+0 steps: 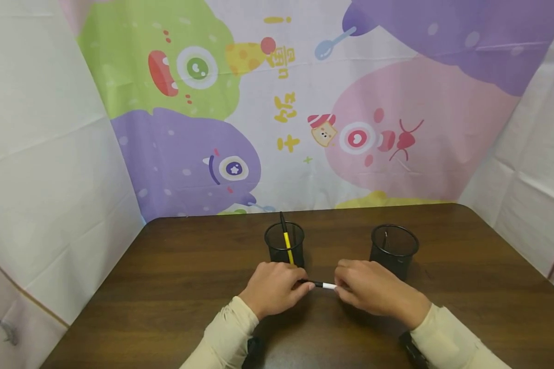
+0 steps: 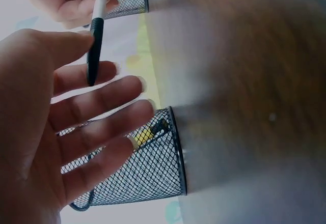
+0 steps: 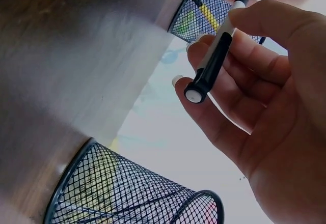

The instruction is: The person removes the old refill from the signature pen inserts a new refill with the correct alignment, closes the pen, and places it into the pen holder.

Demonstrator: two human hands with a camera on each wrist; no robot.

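Note:
A black-and-white pen (image 1: 325,286) is held level between both hands, low over the table. My left hand (image 1: 277,288) pinches its black tip end between thumb and index finger; the other fingers stay loosely extended in the left wrist view. My right hand (image 1: 378,292) pinches the white barrel with thumb and fingers. In the right wrist view, the pen (image 3: 216,56) shows a black clip and a white end button. Just beyond the left hand stands a black mesh cup (image 1: 277,256) with a yellow-and-black pen (image 1: 288,243) leaning in it.
Behind the right hand stands a second black mesh cup (image 1: 394,264), with a thin dark stick (image 1: 386,238) inside. The brown wooden table (image 1: 175,277) ends at a cartoon-printed cloth (image 1: 277,169) at the back. White cloth walls (image 1: 51,128) flank both sides.

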